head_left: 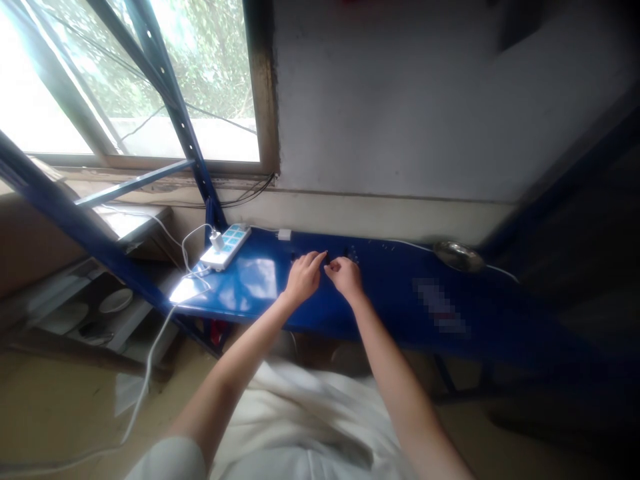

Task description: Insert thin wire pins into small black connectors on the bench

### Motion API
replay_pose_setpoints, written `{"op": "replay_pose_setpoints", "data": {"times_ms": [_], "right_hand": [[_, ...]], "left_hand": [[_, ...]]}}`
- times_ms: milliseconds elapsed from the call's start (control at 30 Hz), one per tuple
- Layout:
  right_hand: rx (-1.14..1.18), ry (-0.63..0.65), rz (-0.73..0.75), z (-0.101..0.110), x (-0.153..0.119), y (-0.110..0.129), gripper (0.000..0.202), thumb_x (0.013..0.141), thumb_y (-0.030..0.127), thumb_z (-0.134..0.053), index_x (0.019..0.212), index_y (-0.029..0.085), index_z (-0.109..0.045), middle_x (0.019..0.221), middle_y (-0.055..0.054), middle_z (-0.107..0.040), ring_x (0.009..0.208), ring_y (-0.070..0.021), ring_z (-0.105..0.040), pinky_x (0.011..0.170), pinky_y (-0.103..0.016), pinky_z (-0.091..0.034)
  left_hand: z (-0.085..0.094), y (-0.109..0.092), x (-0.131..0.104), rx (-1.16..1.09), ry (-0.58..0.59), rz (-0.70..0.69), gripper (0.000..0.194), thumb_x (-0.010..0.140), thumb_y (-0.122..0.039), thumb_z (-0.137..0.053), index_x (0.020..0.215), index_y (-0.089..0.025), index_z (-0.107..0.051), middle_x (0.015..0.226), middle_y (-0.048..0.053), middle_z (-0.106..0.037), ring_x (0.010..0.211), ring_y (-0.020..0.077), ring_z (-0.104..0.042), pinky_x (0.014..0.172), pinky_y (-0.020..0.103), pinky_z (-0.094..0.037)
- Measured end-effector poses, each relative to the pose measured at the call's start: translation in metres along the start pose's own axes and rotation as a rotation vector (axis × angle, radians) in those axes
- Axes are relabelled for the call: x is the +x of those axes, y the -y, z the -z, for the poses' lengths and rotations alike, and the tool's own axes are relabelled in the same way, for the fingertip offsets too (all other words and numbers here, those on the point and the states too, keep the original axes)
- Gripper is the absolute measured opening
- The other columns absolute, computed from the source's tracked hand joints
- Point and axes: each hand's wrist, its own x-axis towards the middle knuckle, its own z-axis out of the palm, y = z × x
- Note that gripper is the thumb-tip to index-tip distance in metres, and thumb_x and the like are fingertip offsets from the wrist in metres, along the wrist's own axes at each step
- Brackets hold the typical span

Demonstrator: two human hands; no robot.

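Both hands are raised close together over the blue shelf top [385, 293]. My left hand [304, 275] has its fingers bent and pressed together, the index finger reaching toward the right hand; whatever it grips is too small to name. A narrow gap away, my right hand [345, 275] is closed in a pinch, and its contents are hidden by the fingers. Just beyond the right hand lie several tiny clear pieces [354, 253]. A small dark piece [293, 256] shows behind the left hand.
A white power strip [227, 247] with a plugged-in charger [216, 239] sits at the shelf's left end. A small white block [285, 235] lies along the back edge. At back right is a shiny oval metal object [459, 256] with a white cable. Blue uprights [193, 147] frame the left side.
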Motion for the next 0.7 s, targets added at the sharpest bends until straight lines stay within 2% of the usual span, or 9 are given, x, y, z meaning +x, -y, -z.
{"op": "replay_pose_setpoints", "data": {"times_ms": [500, 633, 700], "right_hand": [[0.002, 0.003, 0.007, -0.008, -0.004, -0.006, 0.013, 0.071, 0.029, -0.057, 0.067, 0.018, -0.060, 0.070, -0.003, -0.062, 0.064, -0.0145, -0.056, 0.060, -0.024, -0.038], [0.029, -0.001, 0.031, -0.011, -0.006, -0.009, 0.011, 0.071, 0.028, -0.056, 0.067, 0.018, -0.060, 0.069, -0.002, -0.061, 0.062, -0.0135, -0.054, 0.058, -0.023, -0.038], [0.040, -0.004, 0.056, -0.012, -0.007, -0.010, 0.011, 0.071, 0.027, -0.057, 0.066, 0.018, -0.059, 0.069, -0.002, -0.060, 0.061, -0.0130, -0.053, 0.058, -0.023, -0.037]], "left_hand": [[-0.001, -0.002, 0.001, -0.033, -0.035, 0.010, 0.035, 0.084, -0.010, -0.034, 0.110, -0.016, -0.055, 0.105, 0.011, -0.059, 0.091, 0.0188, -0.054, 0.080, 0.032, -0.044], [0.003, 0.004, 0.014, -0.123, -0.051, 0.102, 0.023, 0.086, -0.019, -0.041, 0.100, -0.016, -0.058, 0.095, 0.008, -0.060, 0.086, 0.0166, -0.055, 0.076, 0.029, -0.046], [0.009, 0.009, 0.027, -0.151, 0.019, 0.117, 0.021, 0.085, -0.022, -0.046, 0.099, -0.016, -0.060, 0.092, 0.007, -0.060, 0.084, 0.0159, -0.056, 0.075, 0.027, -0.047]]}}
